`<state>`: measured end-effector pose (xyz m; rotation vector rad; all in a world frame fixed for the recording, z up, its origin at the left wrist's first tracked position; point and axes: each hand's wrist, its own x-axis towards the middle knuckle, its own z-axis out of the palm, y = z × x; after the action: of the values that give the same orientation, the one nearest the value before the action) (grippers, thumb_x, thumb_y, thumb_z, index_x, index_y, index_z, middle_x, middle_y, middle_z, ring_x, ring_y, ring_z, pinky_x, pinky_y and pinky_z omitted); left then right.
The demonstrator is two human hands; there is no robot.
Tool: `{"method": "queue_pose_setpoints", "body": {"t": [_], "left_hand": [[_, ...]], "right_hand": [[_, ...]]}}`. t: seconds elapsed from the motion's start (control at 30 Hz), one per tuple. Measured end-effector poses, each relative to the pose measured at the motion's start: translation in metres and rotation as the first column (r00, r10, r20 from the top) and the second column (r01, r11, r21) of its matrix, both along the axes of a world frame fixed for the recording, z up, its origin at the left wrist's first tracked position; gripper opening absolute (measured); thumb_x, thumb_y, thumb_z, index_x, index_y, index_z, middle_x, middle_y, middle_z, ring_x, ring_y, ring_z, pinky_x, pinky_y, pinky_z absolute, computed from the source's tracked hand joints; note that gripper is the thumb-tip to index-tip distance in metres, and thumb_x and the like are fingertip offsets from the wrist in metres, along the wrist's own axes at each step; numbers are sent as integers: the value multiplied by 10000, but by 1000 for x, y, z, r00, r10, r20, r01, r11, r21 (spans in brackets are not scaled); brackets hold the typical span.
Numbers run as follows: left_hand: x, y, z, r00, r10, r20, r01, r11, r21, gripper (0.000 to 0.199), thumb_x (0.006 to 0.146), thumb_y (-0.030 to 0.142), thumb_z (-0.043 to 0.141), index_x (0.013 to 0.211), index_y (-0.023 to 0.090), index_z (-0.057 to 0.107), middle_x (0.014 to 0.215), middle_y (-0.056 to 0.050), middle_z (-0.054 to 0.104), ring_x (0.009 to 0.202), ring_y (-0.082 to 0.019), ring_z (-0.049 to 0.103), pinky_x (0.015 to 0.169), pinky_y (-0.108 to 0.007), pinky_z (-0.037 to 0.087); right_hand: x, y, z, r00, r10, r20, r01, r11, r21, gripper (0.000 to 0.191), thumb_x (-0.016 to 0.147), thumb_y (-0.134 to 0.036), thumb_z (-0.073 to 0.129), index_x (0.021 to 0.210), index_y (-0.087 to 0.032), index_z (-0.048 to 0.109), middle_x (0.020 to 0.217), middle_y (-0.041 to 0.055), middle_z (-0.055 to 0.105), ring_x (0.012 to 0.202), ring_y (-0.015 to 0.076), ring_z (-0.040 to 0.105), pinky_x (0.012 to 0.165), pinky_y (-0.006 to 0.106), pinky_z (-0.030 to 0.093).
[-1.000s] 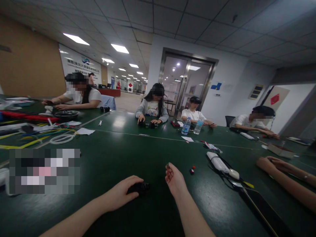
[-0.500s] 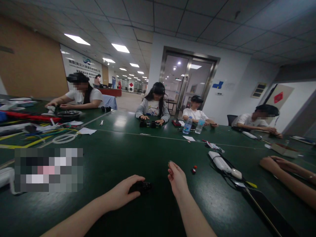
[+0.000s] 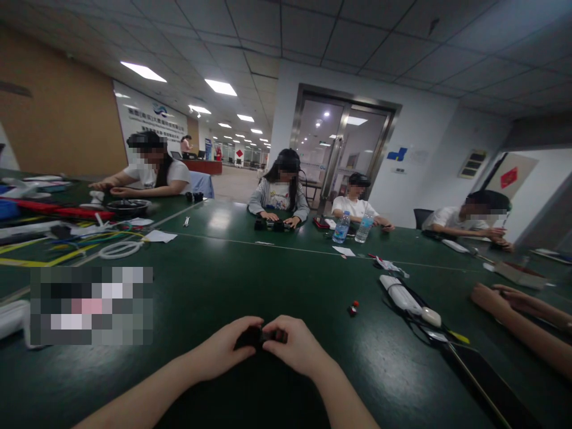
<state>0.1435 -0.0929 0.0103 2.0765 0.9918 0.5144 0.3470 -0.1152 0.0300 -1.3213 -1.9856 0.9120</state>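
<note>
A small, dark black object (image 3: 260,339) lies between my two hands, low over the green table (image 3: 214,286); its kind cannot be made out. My left hand (image 3: 226,351) wraps its thumb and fingers around the left end. From the other side, my right hand (image 3: 298,347) has curled its fingers and thumb around the right end, covering much of it. Beyond my right hand, a tiny red, white and dark piece (image 3: 353,308) sits apart on the tabletop.
To the right lie a white power strip (image 3: 401,294) with black cables and a dark flat panel (image 3: 482,381). Another person's hands (image 3: 496,298) rest beyond it. Water bottles (image 3: 341,227) stand farther back. Coiled white tubing (image 3: 120,249) and loose wires spread at left. Several people sit around.
My right hand has come left and down from beside the black object to its right end and closed around it. My left hand stays in place, holding the left end.
</note>
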Motion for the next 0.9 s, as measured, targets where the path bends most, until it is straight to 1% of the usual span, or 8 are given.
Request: {"method": "queue_pose_setpoints", "body": {"t": [0.07, 0.13, 0.4, 0.5, 0.7, 0.9], "left_hand": [[0, 0, 1, 1000, -1, 1, 1, 1000, -14, 500, 744, 269, 565, 1228, 246, 439, 1260, -30, 499, 1161, -182, 442, 1025, -341, 301], [-1, 0, 1, 1000, -9, 7, 9, 1000, -27, 497, 754, 284, 557, 1233, 257, 430, 1262, -23, 496, 1161, -181, 442, 1020, -353, 308], [-1, -1, 1, 1000, -10, 13, 11, 1000, -21, 474, 757, 283, 555, 1217, 257, 445, 1244, -23, 504, 1146, -181, 449, 1009, -347, 319], [0, -2, 4, 1000, -21, 10, 21, 1000, -9, 451, 766, 275, 546, 1207, 255, 453, 1233, -23, 508, 1140, -176, 450, 1006, -345, 322], [0, -4, 8, 999, -39, 7, 39, 999, -8, 440, 769, 256, 542, 1200, 258, 455, 1221, -15, 511, 1125, -162, 458, 997, -327, 335], [3, -5, 11, 1000, -23, -13, 23, 1000, -6, 424, 757, 226, 541, 1176, 241, 474, 1213, -24, 518, 1126, -162, 457, 1002, -323, 329]], "right_hand": [[1, 0, 0, 998, 39, 56, -39, 999, -1, 202, 684, -262, 632, 880, -281, 677, 822, -6, 584, 705, 140, 516, 607, 240, 379], [2, -1, 1, 996, 46, 76, -46, 999, 6, 205, 695, -265, 619, 891, -287, 673, 844, -4, 577, 713, 141, 518, 608, 242, 375], [1, -2, 1, 994, 63, 89, -64, 998, 8, 228, 715, -252, 592, 927, -295, 661, 920, -2, 564, 751, 148, 522, 632, 250, 379], [0, -2, 0, 995, 57, 80, -57, 998, -5, 213, 714, -257, 595, 913, -292, 661, 921, -3, 562, 770, 154, 522, 644, 252, 378], [1, -1, -1, 997, 35, 62, -33, 999, -29, 218, 723, -248, 586, 923, -298, 656, 897, -7, 563, 736, 144, 518, 630, 247, 378], [1, 1, -2, 988, 75, 134, -74, 997, -12, 206, 731, -262, 595, 930, -276, 644, 909, -7, 546, 790, 141, 516, 675, 245, 385]]}}
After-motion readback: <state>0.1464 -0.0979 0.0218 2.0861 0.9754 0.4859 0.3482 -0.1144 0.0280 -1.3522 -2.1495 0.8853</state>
